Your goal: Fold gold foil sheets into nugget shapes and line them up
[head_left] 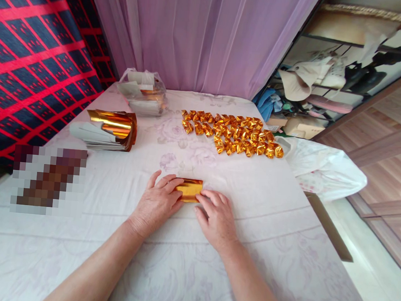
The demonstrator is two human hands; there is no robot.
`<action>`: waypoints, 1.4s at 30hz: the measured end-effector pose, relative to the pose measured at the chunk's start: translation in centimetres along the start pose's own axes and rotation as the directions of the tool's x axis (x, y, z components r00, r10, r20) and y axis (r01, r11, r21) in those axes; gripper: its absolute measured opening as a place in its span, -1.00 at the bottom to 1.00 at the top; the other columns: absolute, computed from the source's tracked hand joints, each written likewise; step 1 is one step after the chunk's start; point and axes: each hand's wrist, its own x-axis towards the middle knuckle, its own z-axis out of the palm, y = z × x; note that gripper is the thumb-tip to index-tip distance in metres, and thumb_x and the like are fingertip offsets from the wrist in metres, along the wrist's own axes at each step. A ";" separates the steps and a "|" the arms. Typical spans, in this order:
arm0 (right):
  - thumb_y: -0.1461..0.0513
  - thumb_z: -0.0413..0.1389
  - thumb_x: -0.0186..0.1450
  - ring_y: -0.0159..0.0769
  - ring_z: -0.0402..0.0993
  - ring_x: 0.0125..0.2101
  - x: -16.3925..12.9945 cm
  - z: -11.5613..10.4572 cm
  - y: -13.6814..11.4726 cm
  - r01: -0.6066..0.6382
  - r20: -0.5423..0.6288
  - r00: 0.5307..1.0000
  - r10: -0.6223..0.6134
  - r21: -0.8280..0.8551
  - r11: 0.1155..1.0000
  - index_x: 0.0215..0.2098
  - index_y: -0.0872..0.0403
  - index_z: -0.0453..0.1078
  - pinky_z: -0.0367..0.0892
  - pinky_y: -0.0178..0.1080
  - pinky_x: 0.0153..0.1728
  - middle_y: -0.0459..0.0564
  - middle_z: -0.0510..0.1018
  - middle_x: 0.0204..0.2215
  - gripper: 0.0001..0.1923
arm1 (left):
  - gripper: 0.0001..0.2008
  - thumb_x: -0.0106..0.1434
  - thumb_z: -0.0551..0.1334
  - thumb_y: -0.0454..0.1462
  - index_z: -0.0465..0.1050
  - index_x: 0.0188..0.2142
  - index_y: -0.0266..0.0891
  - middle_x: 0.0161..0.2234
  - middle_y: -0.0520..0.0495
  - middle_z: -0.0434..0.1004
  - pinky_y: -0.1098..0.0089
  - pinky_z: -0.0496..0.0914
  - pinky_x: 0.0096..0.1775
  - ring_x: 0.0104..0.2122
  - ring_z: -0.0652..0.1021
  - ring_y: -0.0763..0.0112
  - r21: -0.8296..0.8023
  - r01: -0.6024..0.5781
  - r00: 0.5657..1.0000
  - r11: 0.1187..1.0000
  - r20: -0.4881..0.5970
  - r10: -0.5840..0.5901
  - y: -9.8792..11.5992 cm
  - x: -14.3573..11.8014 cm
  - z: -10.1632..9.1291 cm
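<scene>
Gold foil paper [190, 190] is lying flat near the middle of the table [283, 251], where the left hand [156, 204] and right hand [216, 217] are pressing its two ends with fingertips, while folded gold pieces [232, 133] are sitting toward the far edge

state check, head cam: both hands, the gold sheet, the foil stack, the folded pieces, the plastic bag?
left hand: flat, fingers pressing the gold sheet
right hand: flat, fingertips on the sheet's right edge
gold sheet: folded into a rectangle, lying on the table
foil stack: unfolded, top sheets curled up
folded gold pieces: finished, laid in rows
plastic bag: open, papers inside
</scene>
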 end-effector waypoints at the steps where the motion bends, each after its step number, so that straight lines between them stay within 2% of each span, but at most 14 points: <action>1: 0.26 0.12 0.31 -0.11 0.39 -0.04 0.0 0.0 0.0 -0.002 -0.003 1.000 0.002 0.002 1.000 -0.03 0.03 0.51 0.29 -0.02 0.02 0.06 0.54 -0.06 -0.73 | -0.89 0.28 0.26 -0.27 0.59 -0.25 -0.12 0.01 -0.08 0.55 -0.14 0.07 0.24 0.08 0.46 0.06 0.001 -0.005 1.000 1.000 0.007 0.005 0.0 0.0 0.0; 7: 0.27 0.08 0.35 -0.18 0.43 -0.12 0.2 0.1 0.4 0.003 -0.032 0.999 -0.003 -0.010 1.000 -0.11 -0.03 0.54 0.30 -0.10 -0.07 0.01 0.56 -0.12 -0.77 | -0.83 0.35 0.18 -0.27 0.58 -0.21 -0.13 -0.09 -0.07 0.59 -0.06 0.14 0.16 -0.07 0.53 0.15 0.006 -0.023 1.000 1.000 -0.021 0.023 -0.4 -0.3 0.4; 13: 0.25 0.11 0.35 -0.22 0.45 -0.20 1.0 -0.4 1.3 -0.006 -0.025 1.000 0.006 0.033 0.999 -0.24 -0.01 0.54 0.27 -0.16 -0.15 -0.04 0.59 -0.21 -0.85 | -0.75 0.41 0.09 -0.22 0.55 -0.26 -0.17 -0.27 -0.07 0.60 0.14 0.30 -0.11 -0.31 0.53 0.26 0.081 0.002 1.000 0.997 0.019 -0.004 -1.2 -1.0 0.5; 16: 0.24 0.12 0.34 -0.24 0.45 -0.23 1.5 -0.4 1.7 -0.029 -0.013 0.999 0.030 0.064 0.998 -0.30 0.01 0.52 0.27 -0.19 -0.18 -0.05 0.59 -0.28 -0.87 | -0.76 0.40 0.12 -0.20 0.53 -0.29 -0.18 -0.25 -0.09 0.59 0.17 0.31 -0.17 -0.27 0.53 0.22 0.033 0.076 0.997 0.997 0.021 -0.077 -1.5 -1.3 0.5; 20: 0.22 0.11 0.33 -0.25 0.45 -0.27 1.9 -0.1 1.8 -0.061 -0.043 0.997 0.064 0.063 0.996 -0.39 0.02 0.48 0.25 -0.20 -0.22 -0.05 0.57 -0.34 -0.84 | -0.79 0.36 0.16 -0.18 0.52 -0.32 -0.19 -0.17 -0.10 0.57 0.15 0.32 -0.13 -0.19 0.51 0.18 -0.058 0.192 0.981 0.980 -0.010 -0.193 -1.7 -1.2 0.7; 25: 0.21 0.12 0.32 -0.23 0.42 -0.29 1.9 0.3 1.4 -0.098 -0.073 0.992 0.099 0.015 0.995 -0.41 0.03 0.45 0.21 -0.20 -0.25 -0.04 0.54 -0.36 -0.85 | -0.80 0.34 0.17 -0.20 0.50 -0.37 -0.19 -0.15 -0.12 0.55 0.13 0.33 -0.10 -0.15 0.51 0.16 -0.125 0.266 0.962 0.956 -0.025 -0.271 -1.8 -0.8 1.1; 37: 0.22 0.08 0.34 -0.23 0.39 -0.27 1.9 0.1 1.2 -0.140 -0.049 0.989 0.143 0.051 0.989 -0.42 0.03 0.39 0.19 -0.19 -0.21 -0.03 0.53 -0.34 -0.83 | -0.79 0.31 0.20 -0.20 0.46 -0.45 -0.19 -0.16 -0.11 0.53 0.09 0.33 -0.09 -0.14 0.49 0.15 -0.139 0.302 0.951 0.943 -0.027 -0.308 -1.2 -0.9 1.4; 42: 0.21 0.08 0.34 -0.21 0.38 -0.26 1.9 0.0 1.1 -0.142 -0.012 0.990 0.142 -0.002 0.990 -0.40 0.02 0.38 0.17 -0.18 -0.23 -0.01 0.52 -0.31 -0.84 | -0.78 0.31 0.19 -0.18 0.44 -0.44 -0.18 -0.13 -0.13 0.51 0.08 0.33 -0.07 -0.12 0.47 0.13 -0.139 0.332 0.942 0.933 -0.008 -0.336 -1.0 -0.9 1.2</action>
